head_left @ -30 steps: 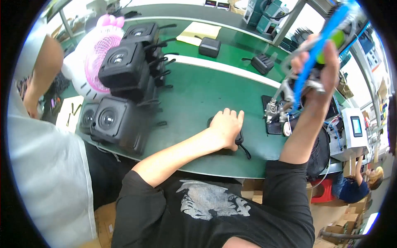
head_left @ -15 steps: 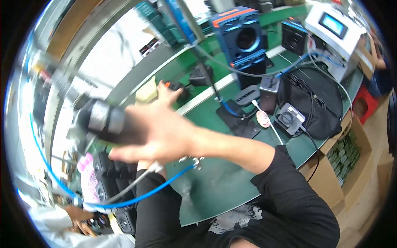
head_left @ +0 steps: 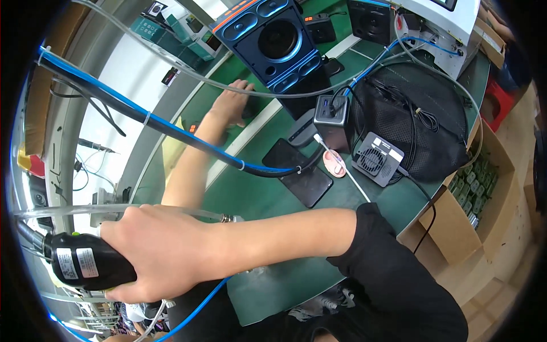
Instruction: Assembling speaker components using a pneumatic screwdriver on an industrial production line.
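My right hand [head_left: 162,251] is wrapped round a black electric screwdriver [head_left: 91,265] with white labels, at the lower left. A clear hose [head_left: 114,211] runs across just above that hand. Farther off, my left hand [head_left: 231,104] reaches over the back of the green bench, thumb and fingers apart, with nothing visible in them. Its forearm passes behind the right hand and under a thick black and blue cable bundle [head_left: 188,138]. A small orange-marked thing [head_left: 194,129] shows beside the left forearm, mostly hidden, near a yellow sheet [head_left: 172,153]. The nearest large thing is a blue speaker [head_left: 279,43].
A dark phone-like slab [head_left: 299,174], a fan-fitted grey box [head_left: 376,158], a black mesh bag [head_left: 410,125] and a white machine [head_left: 441,23] occupy the bench's right side. A cardboard box [head_left: 450,228] of green parts stands beside it. Hoses and cables cross the work area.
The view has shifted, and the cable bundle now crosses in front of the bench. My right hand has lowered leftward with the screwdriver; my left hand has reached farther toward the speaker.
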Tool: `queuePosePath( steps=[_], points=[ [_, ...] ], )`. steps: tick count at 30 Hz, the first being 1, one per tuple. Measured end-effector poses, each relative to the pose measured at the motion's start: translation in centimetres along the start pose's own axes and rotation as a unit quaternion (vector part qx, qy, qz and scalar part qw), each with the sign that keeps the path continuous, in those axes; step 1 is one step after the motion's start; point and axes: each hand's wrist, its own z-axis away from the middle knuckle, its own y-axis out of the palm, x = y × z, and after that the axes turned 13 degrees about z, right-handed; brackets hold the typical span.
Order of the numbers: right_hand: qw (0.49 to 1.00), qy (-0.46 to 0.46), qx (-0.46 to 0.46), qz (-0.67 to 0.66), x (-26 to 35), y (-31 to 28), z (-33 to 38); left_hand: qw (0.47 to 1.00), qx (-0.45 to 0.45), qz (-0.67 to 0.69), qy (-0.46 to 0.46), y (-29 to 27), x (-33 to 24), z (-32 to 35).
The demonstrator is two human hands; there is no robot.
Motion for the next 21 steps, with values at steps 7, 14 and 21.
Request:
queuePosePath(
  steps=[7,14,21],
  points=[
    [1.000,-0.002,-0.001,-0.017,0.2,-0.3,0.3,0.966,0.227,-0.078,-0.094,-0.2,-1.6,-5.6],
    [1.000,-0.004,-0.003,-0.007,0.8,-0.8,0.6,0.957,-0.251,0.149,0.011,-0.8,3.2,-4.0],
    [0.999,-0.001,0.004,0.050,1.2,-0.8,0.2,0.742,-0.487,0.371,-0.273,-4.9,-2.6,8.7]
  ],
)
